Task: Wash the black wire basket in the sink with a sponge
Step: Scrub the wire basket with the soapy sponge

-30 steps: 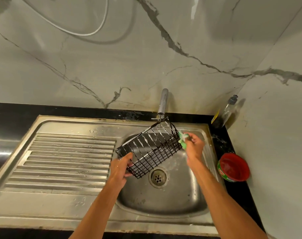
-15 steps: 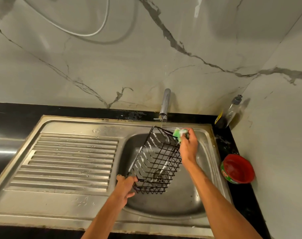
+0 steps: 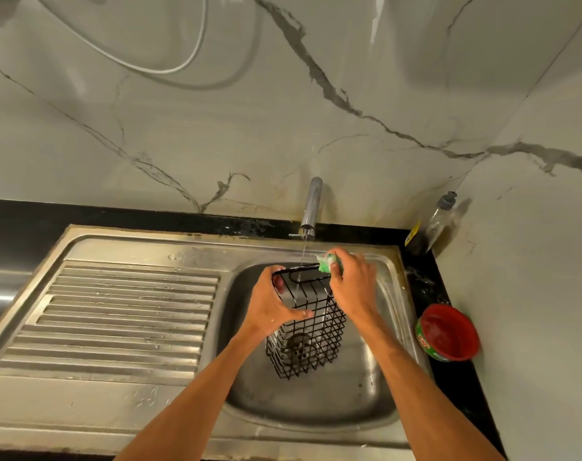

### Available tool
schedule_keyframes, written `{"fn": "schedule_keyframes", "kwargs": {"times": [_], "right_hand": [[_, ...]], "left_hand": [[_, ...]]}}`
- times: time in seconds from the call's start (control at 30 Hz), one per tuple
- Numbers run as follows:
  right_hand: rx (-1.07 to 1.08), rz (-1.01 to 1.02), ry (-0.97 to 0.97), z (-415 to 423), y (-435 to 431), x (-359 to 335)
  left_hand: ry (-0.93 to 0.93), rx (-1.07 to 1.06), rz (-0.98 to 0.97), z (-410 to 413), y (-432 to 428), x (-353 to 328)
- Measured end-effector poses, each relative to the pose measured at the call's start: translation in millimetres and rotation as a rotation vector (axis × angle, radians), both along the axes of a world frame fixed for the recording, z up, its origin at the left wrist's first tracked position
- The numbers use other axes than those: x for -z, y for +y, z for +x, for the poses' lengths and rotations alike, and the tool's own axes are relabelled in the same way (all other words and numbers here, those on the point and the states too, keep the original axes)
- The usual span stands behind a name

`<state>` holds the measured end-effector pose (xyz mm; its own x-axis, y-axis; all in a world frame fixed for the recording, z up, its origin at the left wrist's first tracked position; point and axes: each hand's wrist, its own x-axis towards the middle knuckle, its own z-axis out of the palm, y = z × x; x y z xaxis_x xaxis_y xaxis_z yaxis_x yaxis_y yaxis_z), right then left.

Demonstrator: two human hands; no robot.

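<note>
The black wire basket [image 3: 312,331] stands on end over the steel sink bowl [image 3: 316,404], above the drain. My left hand [image 3: 273,301] grips its upper left side, thumb across the front wires. My right hand [image 3: 352,284] holds a green sponge [image 3: 327,262] pressed against the basket's top right rim. A thin stream of water falls from the tap [image 3: 311,207] onto the top of the basket.
A ribbed steel drainboard [image 3: 123,314] lies left of the bowl. On the black counter at the right stand a red tub of dish soap [image 3: 447,332] and a clear bottle [image 3: 439,221] in the corner. Marble walls close in behind and on the right.
The basket has turned from tilted to standing on end. My left hand moved from its lower corner up to its top left side. The sponge stays at the top rim.
</note>
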<state>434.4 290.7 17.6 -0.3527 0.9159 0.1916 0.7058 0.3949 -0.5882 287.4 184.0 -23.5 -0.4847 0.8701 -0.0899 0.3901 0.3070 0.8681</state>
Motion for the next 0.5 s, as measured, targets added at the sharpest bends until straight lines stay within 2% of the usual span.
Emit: {"fn": "schedule_keyframes", "kwargs": {"times": [0.03,0.1,0.17,0.23,0.27,0.37,0.4,0.5], "right_hand": [[0.04,0.038,-0.028,1.5,2.2,-1.0],[0.044,-0.019,0.061,-7.4,-5.9,-3.8],[-0.142,-0.057,0.107,-25.1,-26.6,-0.3],[-0.34,-0.01,0.076,-31.2,-40.4,6.7],[-0.351,0.017,0.085,-29.7,-36.6,5.9],[-0.141,0.034,0.123,-25.4,-11.4,6.7],[-0.149,0.04,0.114,-31.0,-11.6,3.3],[-0.439,0.126,-0.026,-52.3,-32.0,-2.6]], "left_hand": [[0.022,0.015,0.01,0.1,0.5,0.7],[0.056,0.055,0.037,0.2,1.8,1.6],[0.08,0.092,0.074,-2.5,5.1,3.2],[0.089,0.112,0.107,-5.7,6.2,3.8],[0.088,0.113,0.12,-6.6,6.4,3.8],[0.085,0.104,0.12,-8.6,7.2,4.8],[0.088,0.099,0.12,-9.0,8.6,5.1],[0.072,0.085,0.136,-10.3,11.4,7.2]]}}
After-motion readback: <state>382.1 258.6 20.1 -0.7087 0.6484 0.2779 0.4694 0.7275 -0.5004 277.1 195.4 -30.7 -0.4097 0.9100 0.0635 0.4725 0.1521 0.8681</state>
